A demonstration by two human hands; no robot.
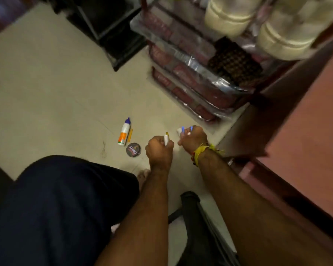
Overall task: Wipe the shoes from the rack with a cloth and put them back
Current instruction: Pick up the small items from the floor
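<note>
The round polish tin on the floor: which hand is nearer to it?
Left. The left hand sits just right of the round tin, gripping a small white stick; the right hand is farther right, holding small items.

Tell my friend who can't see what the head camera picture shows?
A person crouches over a pale floor, the left hand gripping a small white tube and the right hand pinching small white and blue things. A glue bottle and a round tin lie nearby, with pale shoes on a rack behind.

One bottle [125, 131], one tin [133, 149], two shoes [231, 15].
</note>
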